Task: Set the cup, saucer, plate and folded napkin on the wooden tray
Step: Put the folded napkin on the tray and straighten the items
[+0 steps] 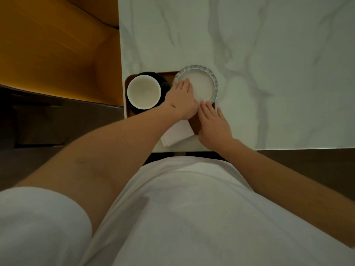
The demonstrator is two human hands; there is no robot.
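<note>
The left hand (182, 98) lies flat, palm down, in the middle of the frame, its fingers together and pointing toward the top of the picture. The fingertips rest on the left part of the plate (201, 87), and the heel of the hand covers the top of the napkin (177, 133). It grips nothing. The right hand (214, 124) is just to the lower right of it, also flat and open, fingers slightly spread and pointing up and a little left. Its fingertips reach the near rim of the plate, and its palm lies over the right edge of the tray (195, 124).

The plate is round and white with a scalloped, grey-patterned rim, and sits at the tray's upper right corner, its far rim reaching past the tray's edge. Left of it a white cup (144, 92) stands upright, its open mouth facing the camera, on a dark saucer (163, 82) at the tray's left end. The folded napkin is a white rectangle, its long axis running from lower left to upper right. Its upper part lies on the tray under the left hand, and its lower corner hangs over the tray's near edge. How far it is tucked under the hand cannot be seen.

The brown wooden tray lies at the near left corner of a white marble surface (269, 54). A yellow seat (57, 45) fills the upper left of the frame.
</note>
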